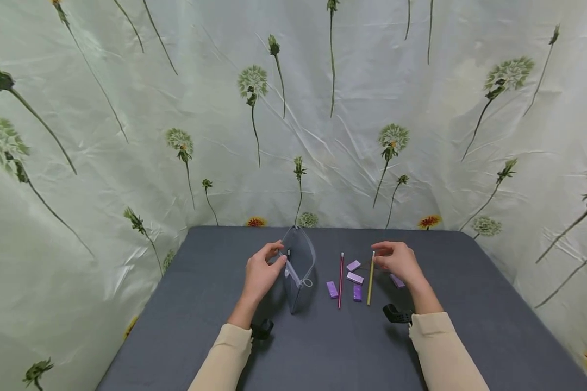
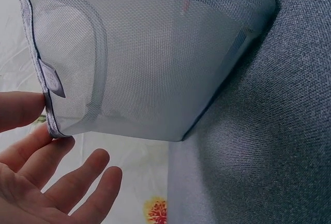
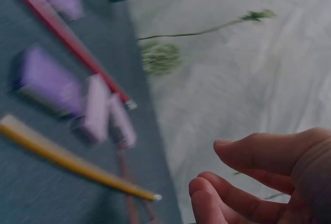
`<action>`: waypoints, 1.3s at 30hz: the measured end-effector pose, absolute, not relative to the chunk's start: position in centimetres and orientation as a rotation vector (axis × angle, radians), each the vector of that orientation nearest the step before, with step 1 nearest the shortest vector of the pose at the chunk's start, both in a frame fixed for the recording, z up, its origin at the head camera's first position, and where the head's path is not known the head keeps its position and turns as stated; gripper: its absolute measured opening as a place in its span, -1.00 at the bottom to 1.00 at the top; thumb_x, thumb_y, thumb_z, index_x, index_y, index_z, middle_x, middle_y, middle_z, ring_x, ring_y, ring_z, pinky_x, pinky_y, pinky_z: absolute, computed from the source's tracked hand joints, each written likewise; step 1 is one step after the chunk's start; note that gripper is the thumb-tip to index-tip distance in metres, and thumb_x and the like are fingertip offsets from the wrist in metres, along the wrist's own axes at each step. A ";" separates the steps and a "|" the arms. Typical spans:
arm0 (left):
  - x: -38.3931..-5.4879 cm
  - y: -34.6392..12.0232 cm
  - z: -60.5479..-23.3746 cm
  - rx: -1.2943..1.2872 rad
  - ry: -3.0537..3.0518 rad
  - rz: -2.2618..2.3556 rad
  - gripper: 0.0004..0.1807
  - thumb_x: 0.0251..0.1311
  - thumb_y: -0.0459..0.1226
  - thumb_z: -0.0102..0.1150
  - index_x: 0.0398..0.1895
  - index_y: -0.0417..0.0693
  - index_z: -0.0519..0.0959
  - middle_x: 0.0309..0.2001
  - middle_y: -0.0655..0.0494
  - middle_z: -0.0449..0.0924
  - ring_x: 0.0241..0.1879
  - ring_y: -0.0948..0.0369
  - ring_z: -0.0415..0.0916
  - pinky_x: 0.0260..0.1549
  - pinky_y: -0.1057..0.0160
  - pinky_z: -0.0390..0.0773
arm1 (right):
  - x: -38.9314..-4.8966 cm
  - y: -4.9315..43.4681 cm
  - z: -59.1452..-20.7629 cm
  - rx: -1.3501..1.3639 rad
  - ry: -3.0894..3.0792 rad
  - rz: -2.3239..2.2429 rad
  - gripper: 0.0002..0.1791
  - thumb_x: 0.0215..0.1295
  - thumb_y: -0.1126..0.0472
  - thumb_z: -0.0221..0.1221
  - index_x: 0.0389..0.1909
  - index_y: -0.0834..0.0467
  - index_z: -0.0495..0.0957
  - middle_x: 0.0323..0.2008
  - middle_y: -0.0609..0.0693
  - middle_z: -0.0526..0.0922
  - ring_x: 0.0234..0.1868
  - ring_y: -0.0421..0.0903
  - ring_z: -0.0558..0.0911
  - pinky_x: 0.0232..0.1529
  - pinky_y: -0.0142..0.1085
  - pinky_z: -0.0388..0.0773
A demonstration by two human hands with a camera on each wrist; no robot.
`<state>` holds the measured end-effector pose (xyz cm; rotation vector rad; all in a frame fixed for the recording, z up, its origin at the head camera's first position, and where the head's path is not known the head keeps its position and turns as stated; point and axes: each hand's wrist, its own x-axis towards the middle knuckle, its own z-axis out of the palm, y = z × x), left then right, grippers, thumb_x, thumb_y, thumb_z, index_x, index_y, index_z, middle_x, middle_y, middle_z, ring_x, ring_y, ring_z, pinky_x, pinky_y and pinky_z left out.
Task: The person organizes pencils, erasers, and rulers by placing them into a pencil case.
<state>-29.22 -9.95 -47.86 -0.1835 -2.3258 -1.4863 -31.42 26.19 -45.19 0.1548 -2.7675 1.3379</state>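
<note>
My left hand (image 1: 261,274) pinches the upper edge of a grey mesh zipper pouch (image 1: 301,255) between thumb and fingers. The pouch stands with its mouth spread; a dark slim item shows inside near the left edge. In the left wrist view the mesh side (image 2: 139,69) faces the camera, with thumb and fingertips at its corner. My right hand (image 1: 396,260) hovers by the white-tipped end of a yellow pencil (image 1: 370,285). The right wrist view shows a gap between its thumb and bent fingers (image 3: 253,154), holding nothing. A red pencil (image 1: 341,282) lies farther left.
Several purple eraser-like blocks, among them a dark one (image 1: 357,293) and a paler one (image 1: 355,278), lie around the pencils. One block (image 1: 397,280) is partly behind the right wrist. Thin brown strands (image 3: 130,182) lie near the yellow pencil. A flower-print sheet (image 1: 342,141) hangs behind the table.
</note>
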 end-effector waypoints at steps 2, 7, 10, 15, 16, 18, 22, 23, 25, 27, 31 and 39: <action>-29.3 -10.2 -47.7 -0.171 -2.330 -1.485 -0.75 0.27 -0.24 0.36 0.01 0.14 0.67 0.23 0.26 0.58 0.16 0.13 0.58 0.03 -0.07 0.60 | -31.6 25.8 -45.7 0.171 -2.789 1.297 -0.64 0.28 0.34 0.32 0.10 0.27 0.64 -0.09 0.25 0.71 -0.27 0.04 0.71 -0.32 -0.17 0.69; -29.4 -10.4 -47.7 -0.163 -2.359 -1.485 -0.71 0.27 -0.20 0.35 0.05 0.10 0.67 0.24 0.30 0.56 0.18 0.16 0.57 0.04 -0.04 0.60 | -31.6 25.4 -47.1 0.154 -2.834 1.224 -0.64 0.24 0.35 0.34 0.07 0.27 0.65 -0.20 0.16 0.72 -0.40 -0.09 0.66 -0.41 -0.22 0.63; -29.4 -10.2 -47.7 -0.156 -2.367 -1.477 -0.72 0.27 -0.19 0.36 0.04 0.12 0.68 0.23 0.32 0.57 0.17 0.17 0.57 0.02 -0.03 0.61 | -31.3 25.3 -47.9 0.138 -2.847 1.204 -0.63 0.20 0.35 0.36 0.05 0.27 0.66 -0.34 0.05 0.69 -0.51 -0.11 0.61 -0.48 -0.23 0.57; -29.2 -10.1 -47.7 -0.141 -2.376 -1.479 -0.74 0.27 -0.20 0.36 0.01 0.16 0.68 0.22 0.33 0.58 0.16 0.17 0.58 0.02 -0.01 0.62 | -30.6 25.1 -48.9 0.118 -2.861 1.184 -0.62 0.15 0.33 0.39 0.03 0.27 0.66 -0.45 0.00 0.62 -0.60 -0.13 0.57 -0.56 -0.25 0.52; -29.2 -10.1 -47.7 -0.143 -2.377 -1.481 -0.73 0.27 -0.20 0.36 0.02 0.14 0.68 0.23 0.32 0.58 0.16 0.16 0.58 0.02 -0.01 0.62 | -30.5 25.0 -49.1 0.118 -2.868 1.181 -0.61 0.15 0.33 0.40 0.03 0.28 0.66 -0.46 0.01 0.62 -0.60 -0.13 0.57 -0.56 -0.25 0.53; -29.2 -10.1 -47.8 -0.144 -2.380 -1.482 -0.73 0.27 -0.21 0.36 0.03 0.13 0.67 0.23 0.32 0.58 0.16 0.16 0.58 0.02 -0.01 0.61 | -30.4 24.9 -49.5 0.101 -2.875 1.180 -0.60 0.12 0.33 0.42 0.02 0.28 0.66 -0.45 0.00 0.61 -0.60 -0.14 0.59 -0.56 -0.27 0.55; -29.2 -10.1 -47.8 -0.147 -2.364 -1.496 -0.73 0.27 -0.21 0.36 0.03 0.13 0.67 0.23 0.30 0.57 0.16 0.15 0.58 0.04 -0.01 0.61 | -30.6 24.6 -49.9 0.098 -2.878 1.134 -0.60 0.09 0.33 0.43 -0.01 0.28 0.66 -0.48 0.00 0.60 -0.63 -0.15 0.60 -0.58 -0.27 0.57; -29.2 -10.2 -47.7 -0.144 -2.359 -1.500 -0.74 0.27 -0.21 0.36 0.02 0.15 0.67 0.23 0.31 0.57 0.16 0.15 0.58 0.04 -0.01 0.60 | -30.7 24.5 -49.9 0.094 -2.876 1.114 -0.60 0.08 0.33 0.44 -0.02 0.27 0.67 -0.49 -0.01 0.60 -0.64 -0.16 0.60 -0.58 -0.27 0.57; -29.2 -10.2 -47.7 -0.146 -2.348 -1.507 -0.74 0.27 -0.23 0.36 0.02 0.15 0.67 0.23 0.30 0.57 0.16 0.15 0.58 0.05 -0.02 0.60 | -30.8 24.3 -50.0 0.093 -2.875 1.064 -0.61 0.07 0.33 0.44 -0.03 0.26 0.68 -0.52 -0.03 0.58 -0.67 -0.17 0.59 -0.59 -0.27 0.55; -29.3 -10.1 -47.7 -0.148 -2.347 -1.508 -0.73 0.27 -0.23 0.36 0.02 0.15 0.67 0.23 0.30 0.57 0.16 0.14 0.58 0.05 -0.03 0.60 | -30.9 24.1 -50.0 0.083 -2.876 1.015 -0.62 0.05 0.32 0.44 -0.05 0.26 0.68 -0.55 -0.04 0.58 -0.69 -0.18 0.58 -0.60 -0.26 0.54; -29.3 -10.1 -47.7 -0.145 -2.363 -1.489 -0.72 0.28 -0.22 0.35 0.04 0.15 0.67 0.24 0.31 0.57 0.14 0.15 0.59 0.05 -0.02 0.60 | -31.0 23.7 -50.0 0.057 -2.893 0.943 -0.62 0.07 0.31 0.43 -0.04 0.27 0.68 -0.52 -0.01 0.64 -0.70 -0.19 0.57 -0.59 -0.27 0.53; -29.4 -10.0 -47.7 -0.144 -2.366 -1.471 -0.73 0.27 -0.20 0.36 0.03 0.16 0.67 0.22 0.33 0.58 0.11 0.16 0.61 0.02 0.00 0.62 | -30.8 23.4 -49.8 -0.010 -2.955 0.926 -0.62 0.14 0.37 0.35 0.03 0.29 0.65 -0.43 0.12 0.64 -0.68 -0.15 0.57 -0.63 -0.29 0.55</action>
